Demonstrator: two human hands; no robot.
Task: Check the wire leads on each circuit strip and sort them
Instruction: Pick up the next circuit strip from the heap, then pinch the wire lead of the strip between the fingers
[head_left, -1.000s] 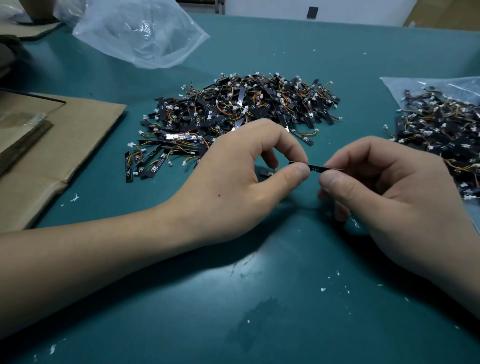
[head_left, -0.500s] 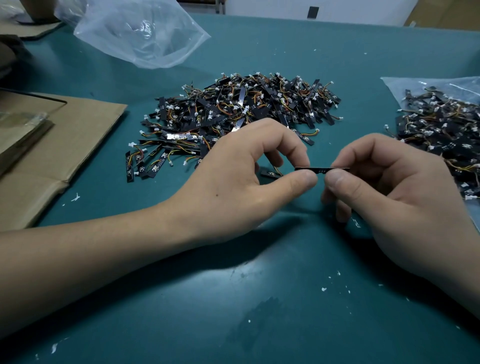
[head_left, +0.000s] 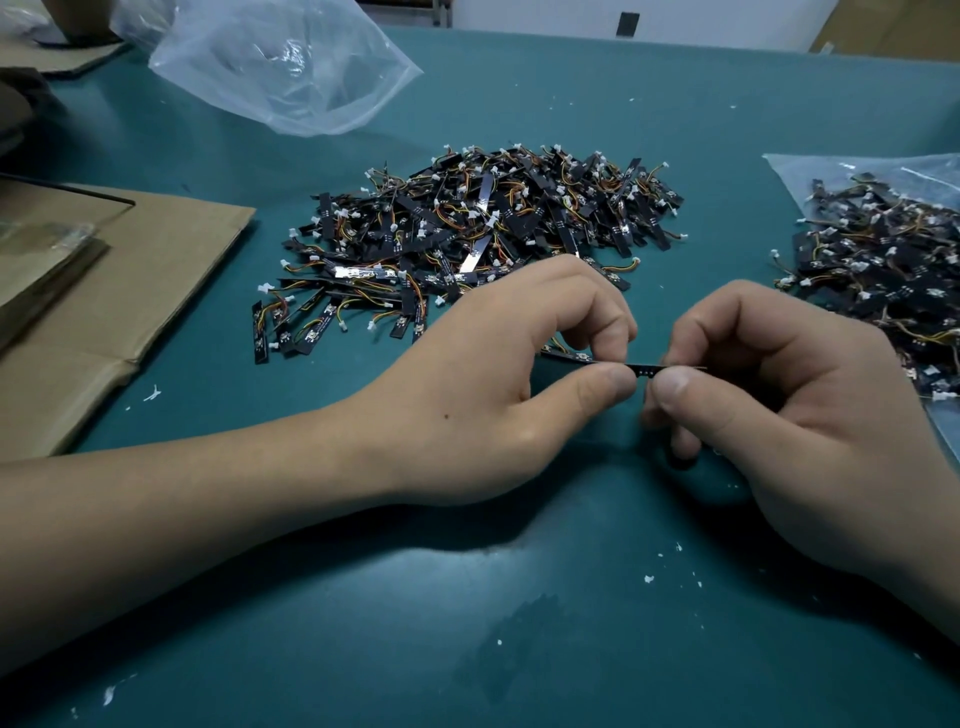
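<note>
Above the table (head_left: 519, 623), the left hand (head_left: 498, 384) and right hand (head_left: 779, 415) each pinch one end of a black strip (head_left: 644, 370). Only its short middle shows, edge-on, so its leads are hidden. A pile (head_left: 483, 234) lies beyond. A heap (head_left: 878, 260) on a bag (head_left: 795, 171) is cut off at right.

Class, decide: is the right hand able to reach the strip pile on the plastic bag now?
Probably yes: the pile lies beside the right hand with nothing between, though its fingers pinch a strip.
</note>
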